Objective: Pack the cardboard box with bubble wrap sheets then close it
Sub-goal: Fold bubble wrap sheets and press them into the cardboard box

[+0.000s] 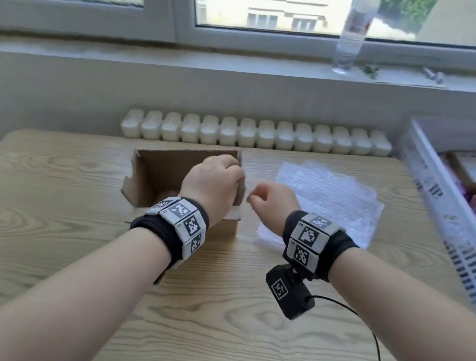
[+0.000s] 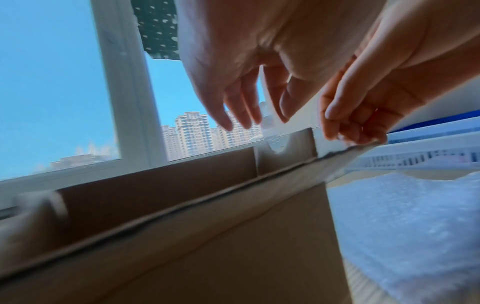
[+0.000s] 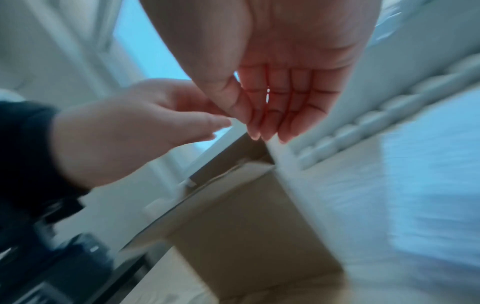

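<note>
The left hand (image 1: 214,181) hangs over the right side of the open cardboard box (image 1: 164,173), its fingers (image 2: 233,107) loosely spread, pointing down and gripping nothing. The right hand (image 1: 273,201) sits just beside it at the box's right wall; in the left wrist view its curled fingertips (image 2: 345,125) pinch the raw, corrugated edge of a cardboard flap (image 2: 337,160), though the right wrist view is too blurred to confirm this. The box is plain brown board with upright walls, standing toward the back of a pale wood-grain table (image 1: 60,244); what lies inside it cannot be made out. Just to its right, flat on the table, lies a stack of translucent white bubble wrap sheets (image 1: 329,196), roughly square with a dimpled surface. At the far right a white slatted plastic crate (image 1: 437,196) holds paper-wrapped packs in beige and pink. Behind the table runs a white ribbed radiator (image 1: 257,136), and a clear plastic bottle (image 1: 353,32) stands on the windowsill.
</note>
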